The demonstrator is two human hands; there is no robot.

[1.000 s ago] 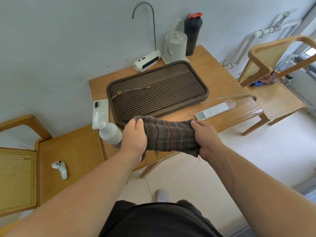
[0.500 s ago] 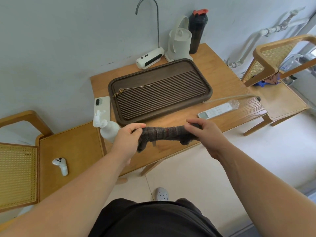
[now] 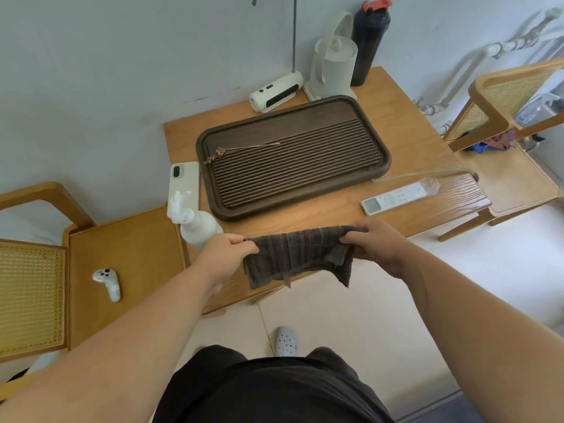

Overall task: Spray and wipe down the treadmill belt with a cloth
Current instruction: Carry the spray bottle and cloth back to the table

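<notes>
I see the left hand (image 3: 225,250) pinching the left top corner of the striped dark cloth (image 3: 297,257), thumb over curled fingers, and the right hand (image 3: 377,245) gripping the right top corner the same way. The cloth is stretched between them in the air, above the near edge of the wooden table (image 3: 335,215), its ragged lower edge hanging free. The white spray bottle (image 3: 195,222) stands on the table's near left corner, just behind the left hand, which covers the bottle's lower body. I cannot tell whether hand and bottle touch. Beyond the bottle a phone (image 3: 184,181) lies flat beside the dark ribbed tray (image 3: 387,160), and a white remote (image 3: 393,198) lies to the tray's near right. Both hands' fingertips are tucked behind the cloth, so I cannot make them out. On the left chair (image 3: 128,248) rests a white controller (image 3: 107,280). At the far edge, the water dispenser (image 3: 276,91) has its thin spout cut off by the top of the view, and the right chair (image 3: 500,87) runs out of the picture.
</notes>
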